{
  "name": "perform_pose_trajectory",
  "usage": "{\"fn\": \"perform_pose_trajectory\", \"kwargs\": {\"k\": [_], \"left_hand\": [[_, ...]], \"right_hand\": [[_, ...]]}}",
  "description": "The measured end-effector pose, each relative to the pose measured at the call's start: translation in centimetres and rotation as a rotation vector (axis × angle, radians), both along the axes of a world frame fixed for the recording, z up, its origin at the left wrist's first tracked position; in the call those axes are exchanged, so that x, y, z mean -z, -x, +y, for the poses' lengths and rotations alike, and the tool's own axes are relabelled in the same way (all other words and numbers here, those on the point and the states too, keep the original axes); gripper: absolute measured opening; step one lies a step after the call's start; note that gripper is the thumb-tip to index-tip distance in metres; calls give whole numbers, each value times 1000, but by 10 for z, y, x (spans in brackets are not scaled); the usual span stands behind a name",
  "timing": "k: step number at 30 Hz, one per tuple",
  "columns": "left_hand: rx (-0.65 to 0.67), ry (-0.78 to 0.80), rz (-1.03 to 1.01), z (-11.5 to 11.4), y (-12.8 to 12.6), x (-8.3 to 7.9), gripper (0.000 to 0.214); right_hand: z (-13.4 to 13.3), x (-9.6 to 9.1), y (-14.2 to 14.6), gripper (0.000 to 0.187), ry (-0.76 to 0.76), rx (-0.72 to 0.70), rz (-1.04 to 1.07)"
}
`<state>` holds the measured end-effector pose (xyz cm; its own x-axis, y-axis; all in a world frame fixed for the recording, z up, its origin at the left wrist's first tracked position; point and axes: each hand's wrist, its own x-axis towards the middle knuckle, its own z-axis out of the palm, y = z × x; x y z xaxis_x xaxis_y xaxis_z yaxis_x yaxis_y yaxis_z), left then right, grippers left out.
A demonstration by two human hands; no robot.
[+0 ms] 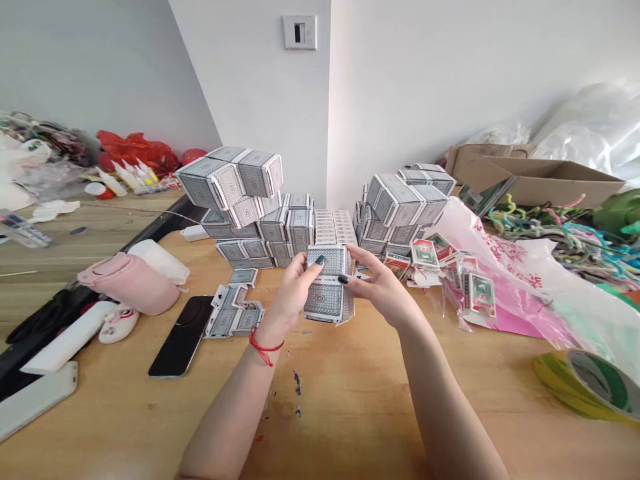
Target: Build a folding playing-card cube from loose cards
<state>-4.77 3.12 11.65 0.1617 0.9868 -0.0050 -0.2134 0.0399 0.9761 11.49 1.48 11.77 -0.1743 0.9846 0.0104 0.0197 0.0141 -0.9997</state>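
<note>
Both hands hold one block folded from playing cards [327, 287] above the wooden table [350, 400]. My left hand [295, 290], with a red string at the wrist, grips the block's left side, thumb on its top. My right hand [377, 287] grips its right side, thumb on the front. Behind them stand a stack of card blocks [250, 200] on the left and another stack of card blocks [400, 207] on the right. Loose folded cards [233, 313] lie left of my left hand.
A black phone [183, 337] and a pink pouch [130, 283] lie at the left. Small card packs [450, 267] and a pink plastic bag [505, 280] lie at the right, with a tape roll [590, 387], a cardboard box [535, 180] and coloured cords [565, 233].
</note>
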Motion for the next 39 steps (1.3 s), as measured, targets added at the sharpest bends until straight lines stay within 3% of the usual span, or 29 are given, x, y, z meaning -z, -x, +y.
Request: {"fn": "perform_pose_trajectory", "kwargs": {"k": [4,10,14,18,24,27,31,39], "left_hand": [[-87,-44,99,5,-1,7,24],[-117,89,-74,8,6,5,36],[86,50,-229,5,17,-4,41],[258,-20,-217,-3,27,-14,44],[412,-35,-126,-6,36,-23,65],[387,56,-71,-4,34,-21,59],[238,139,-24,-2,29,-15,44],[245,64,-114,-3,29,-11,59]], "right_hand": [[3,7,-2,55,-46,51,-88],[0,2,-5,57,29,22,8],[-3,-6,-6,49,55,-65,136],[-4,-9,-8,48,41,-149,228],[-10,-14,-13,80,-16,-307,189],[-11,-13,-11,90,-5,-349,98],[-9,-6,-8,70,-27,-291,17],[-5,-5,-5,58,19,-277,119]]}}
